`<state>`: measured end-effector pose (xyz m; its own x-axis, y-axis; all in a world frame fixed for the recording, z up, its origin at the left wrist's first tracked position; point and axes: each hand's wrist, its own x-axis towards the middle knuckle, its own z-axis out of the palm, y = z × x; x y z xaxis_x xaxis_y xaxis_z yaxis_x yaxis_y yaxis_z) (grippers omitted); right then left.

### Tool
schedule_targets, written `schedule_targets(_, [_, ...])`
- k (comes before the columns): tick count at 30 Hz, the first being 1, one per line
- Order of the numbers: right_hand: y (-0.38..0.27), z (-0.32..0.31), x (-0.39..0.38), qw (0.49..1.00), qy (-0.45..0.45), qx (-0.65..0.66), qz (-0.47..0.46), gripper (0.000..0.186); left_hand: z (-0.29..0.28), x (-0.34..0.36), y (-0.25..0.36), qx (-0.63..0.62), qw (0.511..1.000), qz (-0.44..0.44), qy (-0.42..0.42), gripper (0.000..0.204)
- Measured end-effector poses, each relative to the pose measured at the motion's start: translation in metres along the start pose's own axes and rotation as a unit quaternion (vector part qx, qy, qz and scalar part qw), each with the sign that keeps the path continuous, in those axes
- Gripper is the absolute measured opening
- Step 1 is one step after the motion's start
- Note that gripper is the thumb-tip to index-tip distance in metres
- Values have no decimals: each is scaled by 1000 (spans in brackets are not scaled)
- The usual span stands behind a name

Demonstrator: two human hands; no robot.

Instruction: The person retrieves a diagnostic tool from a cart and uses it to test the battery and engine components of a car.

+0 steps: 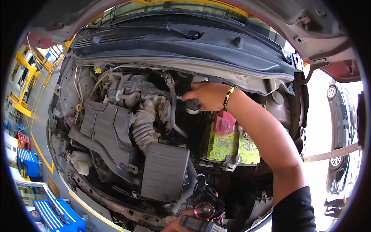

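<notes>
My right hand reaches over the battery with its fingers curled round a dark round cap-like part, which has a pale lower rim. A beaded bracelet circles that wrist. Below it lies the lime-green battery, with a pink terminal cover on its far side and a metal clamp bar across it. Only part of my left hand shows, at the lower edge. A black device with a red-ringed round lens and a grey panel hide its fingers; whether it grips anything is unclear.
In the engine bay are a black engine cover, a ribbed intake hose and a black air filter box. A raised bonnet overhangs the far side. Blue tool cabinets stand at left; a parked car is at right.
</notes>
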<state>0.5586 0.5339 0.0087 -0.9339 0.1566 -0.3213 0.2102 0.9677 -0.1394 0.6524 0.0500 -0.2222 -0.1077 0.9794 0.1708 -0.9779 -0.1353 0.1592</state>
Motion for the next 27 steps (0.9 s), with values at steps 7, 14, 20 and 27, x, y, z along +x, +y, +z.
schedule_targets(7, [13, 14, -18, 987, 97, 114, 56, 76, -2, 4, 0, 1, 1000, 0, 3, 79])
schedule_targets(14, [18, 16, -16, 985, 98, 142, -7, 63, -2, 8, 1, 7, 1000, -12, 9, 78])
schedule_targets(20, [-5, 4, -2, 989, 45, 122, 78, 47, -3, 12, 0, 9, 1000, -24, 15, 76])
schedule_targets(27, [-8, 10, 18, 985, 80, 79, 128, 46, 0, 17, -3, 4, 999, -40, 17, 75])
